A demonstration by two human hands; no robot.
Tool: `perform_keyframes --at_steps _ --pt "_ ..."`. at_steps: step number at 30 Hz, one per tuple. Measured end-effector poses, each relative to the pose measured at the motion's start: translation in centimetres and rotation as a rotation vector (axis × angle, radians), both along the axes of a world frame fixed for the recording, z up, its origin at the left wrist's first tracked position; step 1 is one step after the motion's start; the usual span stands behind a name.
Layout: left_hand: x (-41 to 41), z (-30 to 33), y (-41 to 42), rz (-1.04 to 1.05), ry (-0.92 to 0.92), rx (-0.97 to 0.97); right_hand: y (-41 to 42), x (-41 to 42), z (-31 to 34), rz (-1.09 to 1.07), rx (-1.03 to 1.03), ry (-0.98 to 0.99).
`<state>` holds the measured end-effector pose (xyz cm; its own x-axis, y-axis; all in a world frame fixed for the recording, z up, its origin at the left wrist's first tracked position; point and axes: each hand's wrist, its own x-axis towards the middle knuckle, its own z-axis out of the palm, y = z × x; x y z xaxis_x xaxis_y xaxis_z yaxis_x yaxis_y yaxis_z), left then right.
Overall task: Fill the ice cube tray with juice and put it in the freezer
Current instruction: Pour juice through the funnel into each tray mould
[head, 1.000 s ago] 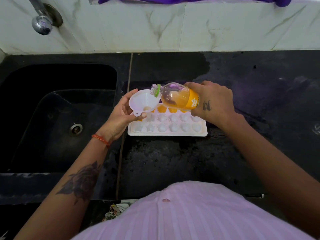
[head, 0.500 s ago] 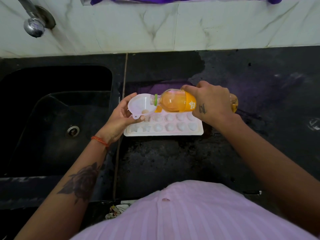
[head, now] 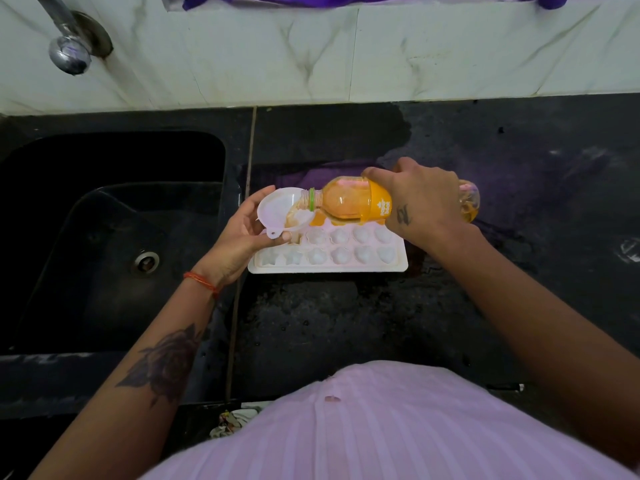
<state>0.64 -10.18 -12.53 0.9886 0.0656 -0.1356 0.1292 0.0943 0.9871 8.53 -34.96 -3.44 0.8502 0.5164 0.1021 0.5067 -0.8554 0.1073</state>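
The white ice cube tray [head: 329, 256] is set on the black tabletop [head: 346, 323] beside the sink [head: 104, 220]. A white funnel [head: 282, 211] is held over its left end, pinched by the left hand [head: 239, 237] fingers. The juice bottle [head: 349, 204], tipped sideways into the funnel, is gripped by the right hand [head: 420, 200] with fingers curled round it.

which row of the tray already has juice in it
The far row of the ice cube tray, under the bottle: orange shows there, while both nearer rows look white.

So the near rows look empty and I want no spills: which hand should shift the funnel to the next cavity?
Left hand: it already grips the white plastic funnel over the white ice tray. The right hand holds the tilted orange juice bottle.
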Motion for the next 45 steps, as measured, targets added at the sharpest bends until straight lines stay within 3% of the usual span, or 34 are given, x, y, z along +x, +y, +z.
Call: perform_keyframes --at_steps 13,45 --pt "0.3 0.8 -0.1 -0.007 -0.005 -0.006 -0.8 -0.1 -0.1 -0.054 0.196 0.169" --pt "1.6 0.3 -2.3 -0.101 0.020 0.017 -3.0 -0.8 -0.1 -0.074 0.035 -0.010"
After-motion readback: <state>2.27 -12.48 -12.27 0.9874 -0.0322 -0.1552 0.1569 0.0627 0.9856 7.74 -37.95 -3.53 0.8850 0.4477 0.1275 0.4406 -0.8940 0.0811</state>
